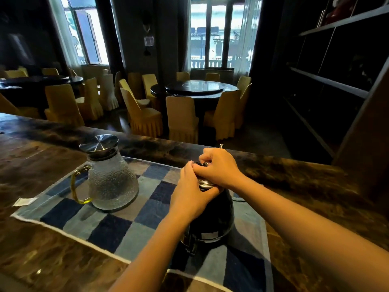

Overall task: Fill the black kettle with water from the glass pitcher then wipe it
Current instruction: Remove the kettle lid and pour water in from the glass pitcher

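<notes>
Black kettle [212, 216]: upright on the checked cloth [105, 232], close to its right edge and nearer the near-right corner than the far one. Dark body visible below the hands, top mostly hidden.
Lid [205, 183]: shiny metal, apparently seated on the kettle's mouth. Only a sliver visible between the two hands.
Left hand [189, 197]: wrapped round the kettle's neck from the left side, fingers pressed together and curled over the rim, touching the lid's edge.
Right hand [219, 167]: on top of the lid, reaching in from the right. Fingers curled and pinching what looks like the lid's knob, knuckles against the left fingertips.
Step in hand: judged to be opening the kettle, with the left hand bracing and the right working the lid. Filling and wiping not yet begun.
Next move: calls for lifting the lid straight off and setting it down on the cloth, then freeing one hand for the pitcher's handle. Needs a firm hold on the neck against tipping.
Glass pitcher [111, 178]: upright toward the cloth's far-left corner, well apart from the kettle. Textured glass with a metal cap [99, 143] on, yellow-green handle [77, 186] turned to the left edge. Water level hard to tell.
White tag [24, 201]: flat, just off the cloth's left edge.
Counter [42, 260]: dark, mottled, under the cloth.
Beyond the counter: round tables and covered chairs.
</notes>
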### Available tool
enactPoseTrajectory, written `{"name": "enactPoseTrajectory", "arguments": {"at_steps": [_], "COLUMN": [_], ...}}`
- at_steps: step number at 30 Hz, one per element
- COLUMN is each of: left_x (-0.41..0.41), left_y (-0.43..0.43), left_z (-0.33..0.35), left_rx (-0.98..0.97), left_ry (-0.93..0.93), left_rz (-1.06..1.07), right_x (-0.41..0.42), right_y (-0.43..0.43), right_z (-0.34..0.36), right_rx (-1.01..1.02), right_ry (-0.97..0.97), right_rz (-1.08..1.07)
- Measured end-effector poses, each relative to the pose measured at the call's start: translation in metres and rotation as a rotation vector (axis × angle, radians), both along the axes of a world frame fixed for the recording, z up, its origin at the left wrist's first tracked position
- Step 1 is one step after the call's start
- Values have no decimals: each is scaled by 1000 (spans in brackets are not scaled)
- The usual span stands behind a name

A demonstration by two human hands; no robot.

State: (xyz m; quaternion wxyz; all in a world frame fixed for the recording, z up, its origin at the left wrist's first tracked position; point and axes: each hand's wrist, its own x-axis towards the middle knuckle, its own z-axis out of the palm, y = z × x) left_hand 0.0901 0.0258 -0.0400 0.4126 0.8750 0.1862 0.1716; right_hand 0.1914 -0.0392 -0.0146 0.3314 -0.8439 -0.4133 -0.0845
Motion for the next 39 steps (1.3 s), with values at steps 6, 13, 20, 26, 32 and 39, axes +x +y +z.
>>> {"name": "enactPoseTrajectory", "arguments": {"at_steps": [6,13,20,26,32,39], "left_x": [-3,-5,-6,-5,-4,-5], "left_y": [0,1,0,-1,1,-1], "left_z": [-1,0,2,-1,-3,-2], "left_rx": [-8,-37,-42,-36,-32,-20], "left_ry": [1,8,-31,-33,-52,-32], "left_rz": [-8,-22,-14,17,11,10], "right_x": [8,22,43,53,50,33], "right_y": [0,1,6,15,12,-17], "right_z": [-1,-2,3,4,0,5], "right_rx": [51,83,-15,-13,59,-40], "right_ry": [125,177,289,273,46,-309], "right_rz": [176,393,730,952,809,177]}}
